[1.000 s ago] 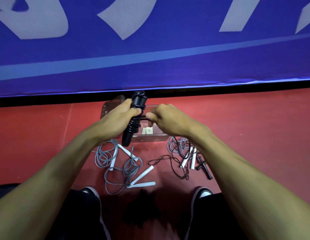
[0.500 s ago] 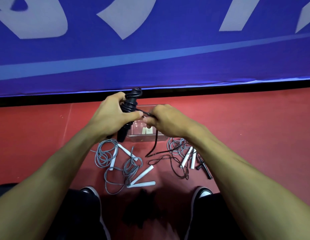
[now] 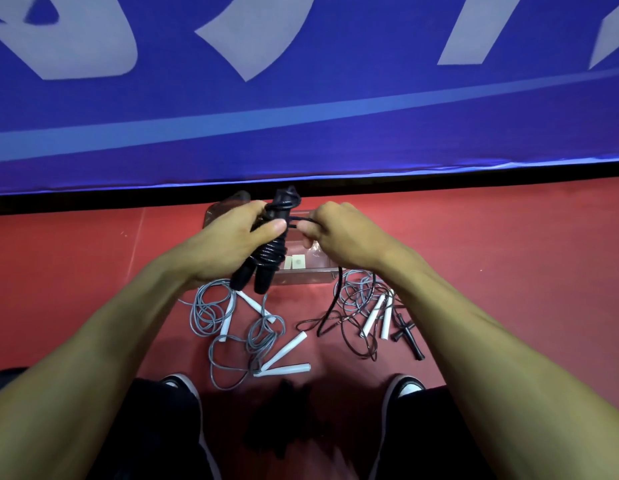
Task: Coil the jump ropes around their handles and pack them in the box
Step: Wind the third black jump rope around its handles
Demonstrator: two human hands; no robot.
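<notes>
Red floor [image 3: 93,271] below, left hand [image 3: 228,244] grips black handles [image 3: 270,251]; right hand [image 3: 339,237] pinches black cord [image 3: 330,306] above box [image 3: 301,275].

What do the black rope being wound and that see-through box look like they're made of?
The black rope looks like glossy plastic-coated cord: it glints on the handles. The box seems clear hard plastic: the red floor shows through its walls.

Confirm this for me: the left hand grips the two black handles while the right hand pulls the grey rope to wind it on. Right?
Not quite. In the head view the left hand does grip the two black handles, but the rope the right hand pulls is the black rope, not grey. The grey ropes lie loose on the floor.
</notes>
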